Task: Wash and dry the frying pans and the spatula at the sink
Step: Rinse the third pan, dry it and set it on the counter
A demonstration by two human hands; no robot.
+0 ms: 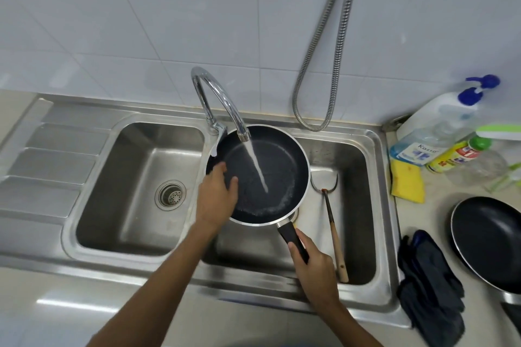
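**Frying pan (284, 166) held tilted under the running faucet (222, 98), above the sink's (386, 177) right basin.**
Right hand (313, 265) is clamped round the handle (291, 236), the safest hold. Left hand (217, 194) rests on the wet inside, fingers (233, 182) apart. The pan is probably rigid, weighty and slippery. The spatula (334, 231) lies in the basin, and a second pan (487, 236) sits on the counter (439, 214).

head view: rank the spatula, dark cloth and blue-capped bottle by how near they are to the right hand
From the right hand, which holds the frying pan by its handle:
1. spatula, just beside the hand, on its right.
2. dark cloth, further right, at the front.
3. blue-capped bottle, far back right.
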